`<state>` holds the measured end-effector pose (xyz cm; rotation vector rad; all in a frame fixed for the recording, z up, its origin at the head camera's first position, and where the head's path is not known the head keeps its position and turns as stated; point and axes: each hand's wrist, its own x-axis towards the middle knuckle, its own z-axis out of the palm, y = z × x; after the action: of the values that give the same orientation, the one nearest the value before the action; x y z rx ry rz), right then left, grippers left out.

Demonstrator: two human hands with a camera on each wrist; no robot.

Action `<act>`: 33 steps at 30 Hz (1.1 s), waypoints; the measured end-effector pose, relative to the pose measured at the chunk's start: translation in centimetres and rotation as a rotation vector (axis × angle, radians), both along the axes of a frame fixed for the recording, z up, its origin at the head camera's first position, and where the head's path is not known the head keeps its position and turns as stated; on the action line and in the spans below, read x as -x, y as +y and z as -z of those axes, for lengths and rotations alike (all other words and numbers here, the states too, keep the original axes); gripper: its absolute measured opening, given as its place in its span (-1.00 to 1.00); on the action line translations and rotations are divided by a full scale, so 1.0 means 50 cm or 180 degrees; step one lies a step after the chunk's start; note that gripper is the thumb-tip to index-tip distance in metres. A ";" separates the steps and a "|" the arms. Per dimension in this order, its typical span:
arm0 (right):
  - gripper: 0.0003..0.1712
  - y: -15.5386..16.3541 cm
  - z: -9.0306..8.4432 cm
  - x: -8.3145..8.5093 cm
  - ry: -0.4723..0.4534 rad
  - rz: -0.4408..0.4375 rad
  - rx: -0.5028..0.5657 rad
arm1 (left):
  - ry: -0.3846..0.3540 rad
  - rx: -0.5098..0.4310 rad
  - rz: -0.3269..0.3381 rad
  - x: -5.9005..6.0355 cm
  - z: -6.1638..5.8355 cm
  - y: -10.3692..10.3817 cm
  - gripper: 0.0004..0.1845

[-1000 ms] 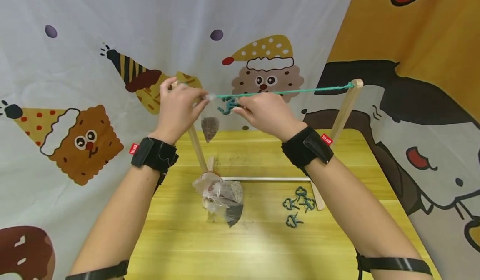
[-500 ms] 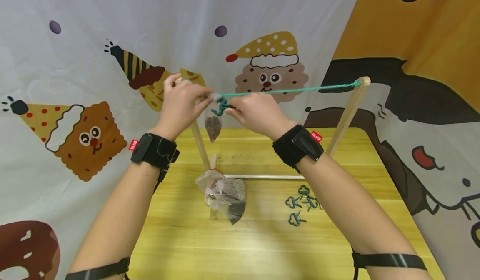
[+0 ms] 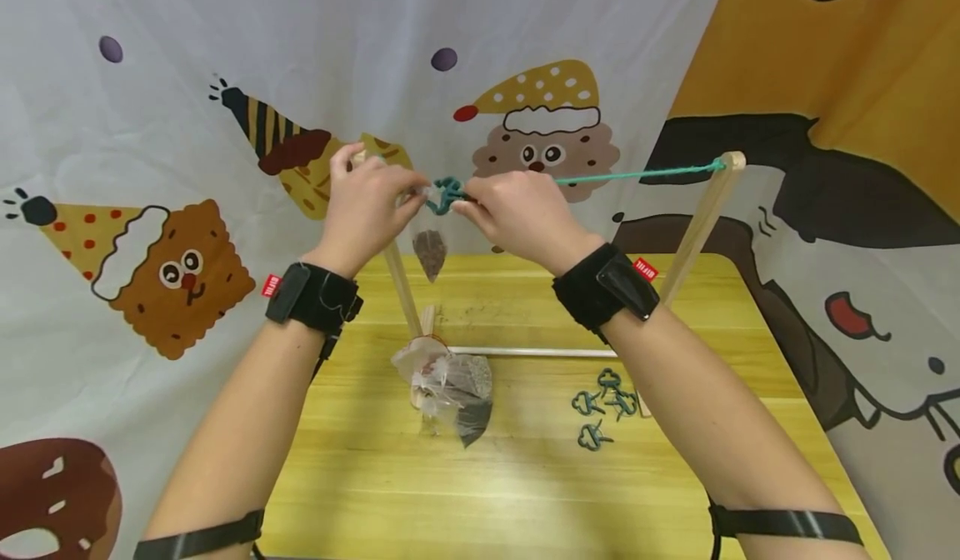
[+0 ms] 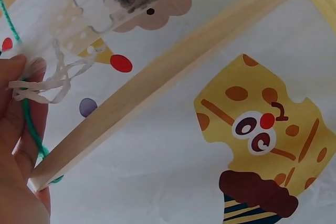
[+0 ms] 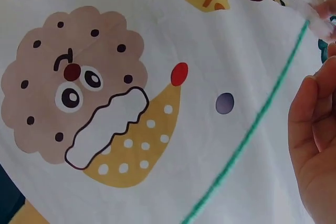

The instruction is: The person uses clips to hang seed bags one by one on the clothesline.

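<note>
At frame centre the left hand (image 3: 367, 202) and right hand (image 3: 517, 210) meet at a clip (image 3: 447, 193) on the string (image 3: 637, 175), a small bag (image 3: 431, 253) hanging below, more bags (image 3: 450, 389) and clips (image 3: 600, 406) on the table (image 3: 525, 477) beneath.

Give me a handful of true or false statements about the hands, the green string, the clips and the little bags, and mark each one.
1. Both hands meet at the green string near the left wooden post. True.
2. The right hand pinches a dark green clip at the string. True.
3. The spare clips lie on the floor. False: they lie on the yellow table, beside the rack's base.
4. A small bag with dark contents hangs below the hands. True.
5. The left hand rests flat on the table. False: it is raised at the string, fingers pinching the bag's top.
6. The pile of bags hangs from the string. False: it lies on the table by the post's foot.
</note>
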<state>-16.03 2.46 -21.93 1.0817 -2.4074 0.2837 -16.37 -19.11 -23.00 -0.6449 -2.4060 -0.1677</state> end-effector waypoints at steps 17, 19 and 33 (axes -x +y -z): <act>-0.66 -0.030 0.001 0.015 -0.0317 0.0106 -0.0245 | 0.0010 0.0007 0.0149 0.000 0.004 -0.009 -0.83; -0.65 -0.032 0.000 0.016 -0.0353 0.0105 -0.0253 | 0.0008 0.0027 0.0166 0.001 0.004 -0.009 -0.82; -0.52 -0.046 -0.005 0.010 -0.0718 0.0412 -0.0508 | -0.0047 0.0066 0.0202 0.000 0.007 -0.012 -0.85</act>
<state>-16.55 0.18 -21.70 1.0012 -2.7280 0.1802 -16.36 -19.69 -23.33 -0.7323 -2.4057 -0.1747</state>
